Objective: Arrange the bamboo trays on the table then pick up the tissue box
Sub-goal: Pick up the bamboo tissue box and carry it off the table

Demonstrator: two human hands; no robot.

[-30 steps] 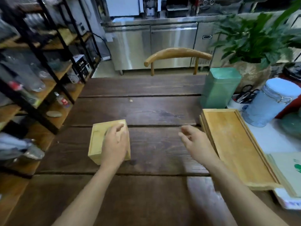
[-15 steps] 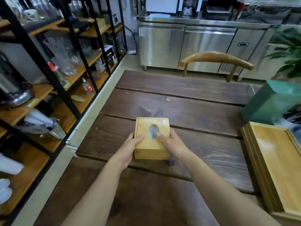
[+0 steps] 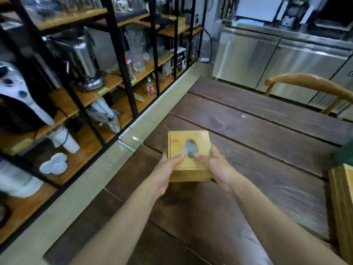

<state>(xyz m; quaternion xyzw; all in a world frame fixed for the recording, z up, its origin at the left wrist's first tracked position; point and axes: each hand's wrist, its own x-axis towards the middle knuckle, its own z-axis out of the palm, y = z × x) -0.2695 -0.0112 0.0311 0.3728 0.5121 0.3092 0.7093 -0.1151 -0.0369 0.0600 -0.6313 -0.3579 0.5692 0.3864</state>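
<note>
A square bamboo tissue box with an oval hole in its lid is held between both my hands over the dark wooden table. My left hand grips its left side with the thumb on the lid. On its right side my right hand grips the same way, thumb by the hole. A shadow lies under the box, so it seems raised off the wood. The stacked bamboo trays lie at the table's right edge, partly out of view.
A black metal rack with wooden shelves full of glassware and appliances stands left of the table. A wooden chair back is at the far side, steel cabinets behind it. A green object sits beside the trays.
My right hand left the trays and joined the left on the tissue box. Both hands now grip it and it has come up a little. The view has swung left.
</note>
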